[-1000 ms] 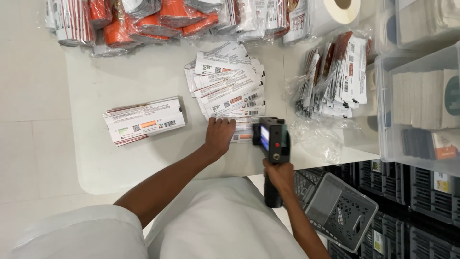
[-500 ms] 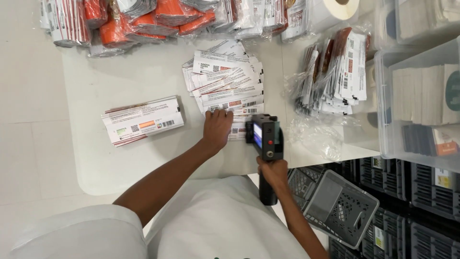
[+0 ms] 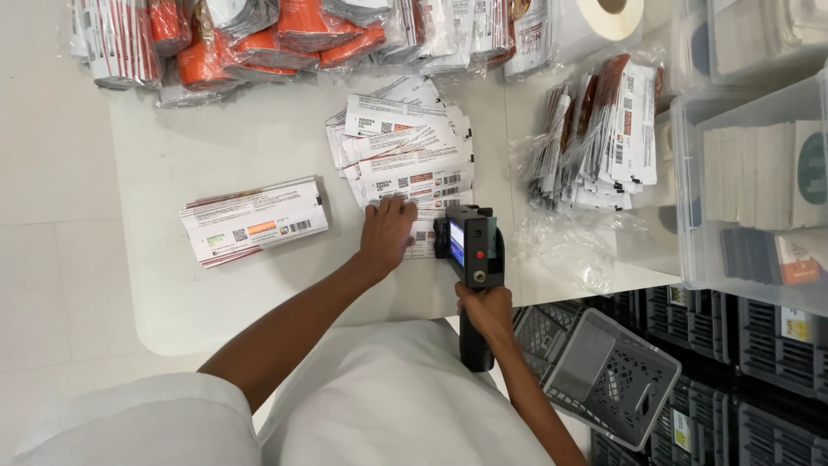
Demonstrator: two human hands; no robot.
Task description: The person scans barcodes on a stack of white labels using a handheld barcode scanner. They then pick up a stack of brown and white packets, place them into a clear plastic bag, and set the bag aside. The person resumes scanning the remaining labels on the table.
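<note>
Risk first: fanned packets (image 3: 405, 155) overlapping loosely, so likely to slide or splay if pressed unevenly by the left hand (image 3: 385, 231); a shifted packet would probably leave the gun (image 3: 472, 259) pointed off its mark. Slippery-looking flat sleeves, stacked askew, nothing squaring them up. Gun head close against the right edge of the lowest packets, so a nudge from it could push them leftward under the palm. Loose clear wrap (image 3: 569, 250) lying just right of the gun, near enough to snag or crinkle into the way. Table (image 3: 216, 285) edge close below both hands; a packet dragged back could tip off.

Left hand: flat, palm down, fingers (image 3: 392, 204) spread moderately and laid on the near end of the fan, pressing rather than gripping; nothing pinched between them. Fan itself reaching away beyond the fingertips, its lowest packets under the palm.

Right hand (image 3: 486, 311): closed round the gun's dark handle, fingers wrapped tight, thumb side up; trigger finger position not discernible. Gun upright above that grip, small lit screen facing up, head just right of the left hand's fingers, touching or nearly touching the packets — cannot tell which.

Separate squared stack (image 3: 254, 222) well left of the left hand, untouched.
</note>
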